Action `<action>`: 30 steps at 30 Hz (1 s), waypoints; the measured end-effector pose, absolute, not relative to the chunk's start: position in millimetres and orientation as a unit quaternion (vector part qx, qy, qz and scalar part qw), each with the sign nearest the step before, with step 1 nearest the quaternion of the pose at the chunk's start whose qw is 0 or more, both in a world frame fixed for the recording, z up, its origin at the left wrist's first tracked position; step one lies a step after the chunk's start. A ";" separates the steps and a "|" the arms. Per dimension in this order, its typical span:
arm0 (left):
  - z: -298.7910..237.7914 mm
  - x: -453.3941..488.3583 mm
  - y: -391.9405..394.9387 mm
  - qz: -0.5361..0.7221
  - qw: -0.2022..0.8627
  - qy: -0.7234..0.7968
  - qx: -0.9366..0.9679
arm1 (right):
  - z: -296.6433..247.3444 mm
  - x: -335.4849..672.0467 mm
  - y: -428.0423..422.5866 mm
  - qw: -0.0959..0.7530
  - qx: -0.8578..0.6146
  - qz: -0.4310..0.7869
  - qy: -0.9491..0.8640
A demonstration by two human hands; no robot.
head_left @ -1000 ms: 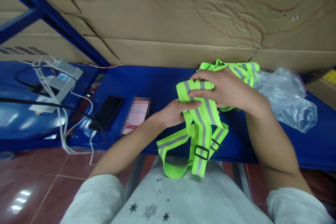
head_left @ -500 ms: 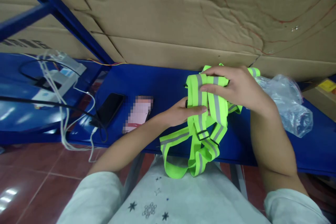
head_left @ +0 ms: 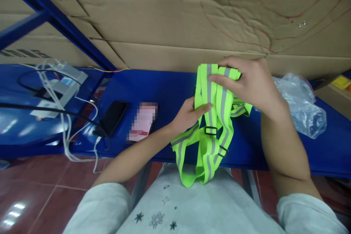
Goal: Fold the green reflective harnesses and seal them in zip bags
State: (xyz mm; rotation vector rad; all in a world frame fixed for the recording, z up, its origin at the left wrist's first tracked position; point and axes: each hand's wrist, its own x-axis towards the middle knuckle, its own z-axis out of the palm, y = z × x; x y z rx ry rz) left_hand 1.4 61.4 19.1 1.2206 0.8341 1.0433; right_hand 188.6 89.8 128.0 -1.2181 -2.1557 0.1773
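A neon yellow-green reflective harness (head_left: 221, 108), made of straps with grey stripes, hangs in folds between my two hands. My left hand (head_left: 189, 114) pinches the folded straps from the left, thumb on top and the other fingers hidden behind. Closed over the upper right folds is my right hand (head_left: 248, 80), with its thumb across the front. Two black slide buckles show, an upper one (head_left: 210, 130) and a lower one (head_left: 222, 151). Loose loops droop over the table's front edge towards my lap. Another bunch of strap lies beneath my right hand.
A crumpled clear plastic bag (head_left: 301, 106) lies right on the blue table (head_left: 164, 80). To the left are a phone with a lit, blurred screen (head_left: 144, 120), a black device (head_left: 112, 117), and power strips (head_left: 61, 89) with tangled white cables. Large cardboard (head_left: 153, 25) stands behind.
Both hands still grip the harness. The folded straps now stand higher and straighter, and the upper buckle has risen slightly. My right hand has shifted a little up and to the right.
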 end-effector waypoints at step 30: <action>30.8 -25.7 66.6 0.204 0.802 0.104 0.551 | 126.3 196.0 90.0 0.306 -0.410 0.095 -0.854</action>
